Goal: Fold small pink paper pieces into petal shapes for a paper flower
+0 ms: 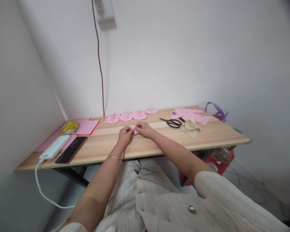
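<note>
A small piece of pink paper (134, 131) is pinched between my two hands, just above the middle of the wooden table (145, 145). My left hand (125, 135) grips its left side with the fingers closed. On the other side, my right hand (144, 129) holds it between thumb and fingers. Much of the paper is hidden by the fingers. Behind the hands lies a row of several pink paper cutouts (126, 116) with jagged edges. Black-handled scissors (174, 123) rest to the right, with their blades pointing left.
Pink paper scraps (187, 113) and a crumpled tan piece (191, 128) lie at the right. On the left are a phone (72, 149), a white power bank (55, 147) with a cable, a yellow packet (70, 127) and stacked coloured paper (88, 127). A wall stands behind the table.
</note>
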### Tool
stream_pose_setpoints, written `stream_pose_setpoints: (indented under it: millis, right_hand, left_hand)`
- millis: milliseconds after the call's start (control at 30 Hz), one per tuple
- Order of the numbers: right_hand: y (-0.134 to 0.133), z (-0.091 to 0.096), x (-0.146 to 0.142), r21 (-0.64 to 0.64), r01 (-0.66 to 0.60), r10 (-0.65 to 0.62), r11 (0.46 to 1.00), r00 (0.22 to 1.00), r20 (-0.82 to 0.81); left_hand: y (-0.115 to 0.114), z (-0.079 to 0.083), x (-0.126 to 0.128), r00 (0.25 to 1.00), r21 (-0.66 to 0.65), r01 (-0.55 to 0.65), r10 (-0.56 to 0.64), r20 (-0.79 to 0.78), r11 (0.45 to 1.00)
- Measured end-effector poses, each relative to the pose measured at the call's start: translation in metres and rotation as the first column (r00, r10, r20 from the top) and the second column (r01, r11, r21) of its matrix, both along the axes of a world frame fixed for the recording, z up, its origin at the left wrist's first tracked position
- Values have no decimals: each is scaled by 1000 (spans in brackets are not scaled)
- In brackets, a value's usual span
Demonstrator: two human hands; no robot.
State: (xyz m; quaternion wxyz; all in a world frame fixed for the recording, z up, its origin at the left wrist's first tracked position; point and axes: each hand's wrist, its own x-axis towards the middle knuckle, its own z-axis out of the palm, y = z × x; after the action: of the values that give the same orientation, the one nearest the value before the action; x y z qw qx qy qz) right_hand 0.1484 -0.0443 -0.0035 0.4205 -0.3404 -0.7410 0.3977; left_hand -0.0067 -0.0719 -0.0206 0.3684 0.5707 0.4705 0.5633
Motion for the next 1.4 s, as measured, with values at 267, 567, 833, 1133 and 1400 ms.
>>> stream_pose_setpoints:
  millis: [267, 567, 833, 1133, 1400]
  right_hand:
    - [6, -8, 0, -74, -82, 74, 994, 991, -114]
    - [0, -5, 0, -131, -155, 125, 979, 970, -210]
    - [5, -6, 2, 27, -95, 98, 995, 989, -114]
    - [5, -8, 0, 71, -37, 43, 997, 995, -89]
    - [6, -5, 4, -18, -46, 45, 999, 999, -19]
  left_hand:
    - [1, -3, 2, 985, -83, 85, -71, 155, 993]
    - [-2, 0, 3, 975, -143, 93, -61, 212, 985]
    - [1, 3, 2, 939, -166, 132, -70, 338, 977]
    - [-3, 3, 2, 968, -129, 135, -103, 227, 982]
    - [1, -2, 0, 972, -101, 127, -104, 209, 987]
